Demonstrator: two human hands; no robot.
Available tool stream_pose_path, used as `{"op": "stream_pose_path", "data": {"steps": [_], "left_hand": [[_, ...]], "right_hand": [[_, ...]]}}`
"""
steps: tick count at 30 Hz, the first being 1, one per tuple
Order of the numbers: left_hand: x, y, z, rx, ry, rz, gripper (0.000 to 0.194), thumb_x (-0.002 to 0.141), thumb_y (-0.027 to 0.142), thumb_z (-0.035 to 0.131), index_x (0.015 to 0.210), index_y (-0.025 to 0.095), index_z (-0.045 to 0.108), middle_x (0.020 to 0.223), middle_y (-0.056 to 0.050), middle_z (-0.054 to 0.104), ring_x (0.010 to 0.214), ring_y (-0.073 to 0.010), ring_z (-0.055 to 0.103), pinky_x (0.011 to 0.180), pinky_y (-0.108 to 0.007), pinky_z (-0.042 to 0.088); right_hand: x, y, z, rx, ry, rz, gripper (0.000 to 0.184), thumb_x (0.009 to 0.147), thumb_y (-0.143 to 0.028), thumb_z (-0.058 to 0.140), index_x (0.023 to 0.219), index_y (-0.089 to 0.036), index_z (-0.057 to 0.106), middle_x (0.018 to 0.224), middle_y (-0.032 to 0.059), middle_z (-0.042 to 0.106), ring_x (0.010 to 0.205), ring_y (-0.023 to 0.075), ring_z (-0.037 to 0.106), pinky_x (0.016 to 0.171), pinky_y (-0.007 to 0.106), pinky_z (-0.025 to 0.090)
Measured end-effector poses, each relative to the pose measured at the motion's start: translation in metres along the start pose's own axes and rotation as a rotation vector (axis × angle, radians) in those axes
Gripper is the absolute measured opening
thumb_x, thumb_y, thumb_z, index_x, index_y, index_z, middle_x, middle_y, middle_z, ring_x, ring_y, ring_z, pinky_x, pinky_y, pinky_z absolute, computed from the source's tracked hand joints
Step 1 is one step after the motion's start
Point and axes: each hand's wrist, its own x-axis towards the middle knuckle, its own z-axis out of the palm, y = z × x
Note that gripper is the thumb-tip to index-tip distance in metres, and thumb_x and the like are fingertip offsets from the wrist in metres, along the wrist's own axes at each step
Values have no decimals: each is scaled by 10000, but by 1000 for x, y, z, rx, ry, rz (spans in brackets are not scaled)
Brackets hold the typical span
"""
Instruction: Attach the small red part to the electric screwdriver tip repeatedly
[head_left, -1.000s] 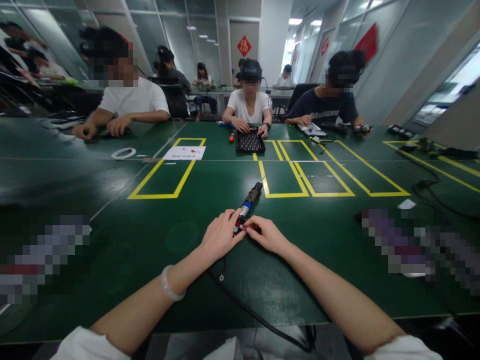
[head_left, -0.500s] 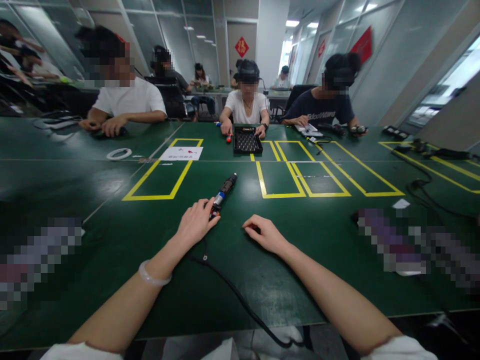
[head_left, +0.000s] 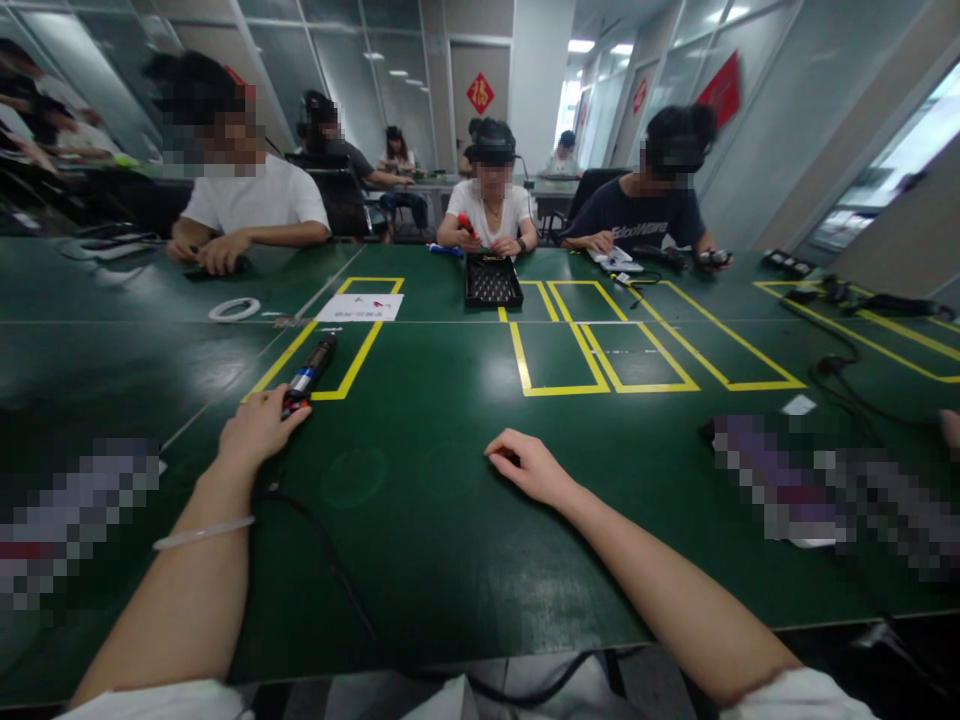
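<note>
My left hand [head_left: 259, 425] is closed around the rear of a pen-shaped electric screwdriver [head_left: 306, 377], dark with a silver and blue band. The tool's front end points away from me, inside a yellow taped rectangle [head_left: 328, 396]. A black cable [head_left: 330, 550] trails from under that hand toward the table's near edge. My right hand [head_left: 532, 467] rests on the green table with loosely curled fingers, a gap beside the thumb and nothing in it. It lies apart from the tool.
More yellow taped rectangles [head_left: 566, 390] mark the table. A printed white sheet [head_left: 365, 307], a white ring [head_left: 234, 310] and a black tray [head_left: 493, 282] lie farther back. Blurred items [head_left: 780, 485] sit right. Several people sit opposite; one holds a red tool [head_left: 466, 224].
My left hand has moved left with the screwdriver, from mid-table to the left taped rectangle, its cable following. My right hand stays put. The person opposite has lifted the red tool.
</note>
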Motion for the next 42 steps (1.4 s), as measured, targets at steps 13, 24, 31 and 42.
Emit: {"op": "stream_pose_path", "data": {"steps": [13, 24, 31, 42], "left_hand": [[-15, -1, -7, 66, 203, -17, 560, 853, 560, 460, 1199, 121, 509, 1189, -158, 530, 1010, -299, 534, 802, -363, 433], [-28, 31, -17, -30, 322, -52, 473, 933, 424, 324, 1109, 64, 575, 1080, -159, 612, 941, -292, 575, 814, -411, 438], [-56, 118, -15, -905, -145, 443, 450, 879, 494, 461, 1118, 134, 582, 1021, -85, 670, 893, -180, 647, 848, -319, 494], [-124, 194, -13, -1088, -686, 726, 427, 854, 345, 562, 1235, 159, 518, 981, -67, 633, 856, -147, 594, 770, -285, 481]], "right_hand": [[0, -1, 0, 6, -12, 3, 111, 898, -166, 530, 925, -176, 637, 874, 34, 626, 787, 144, 586, 726, 255, 445], [1, -2, 2, -2, -18, 9, 114, 900, -175, 529, 928, -179, 639, 853, 30, 622, 766, 145, 577, 706, 256, 441], [1, -4, 4, 0, -25, 10, 110, 895, -166, 532, 921, -178, 638, 858, 29, 626, 765, 144, 577, 703, 253, 440], [0, -14, 12, 46, -108, -9, 332, 823, -181, 647, 1137, -208, 540, 910, 16, 636, 789, 145, 596, 760, 270, 469]]}}
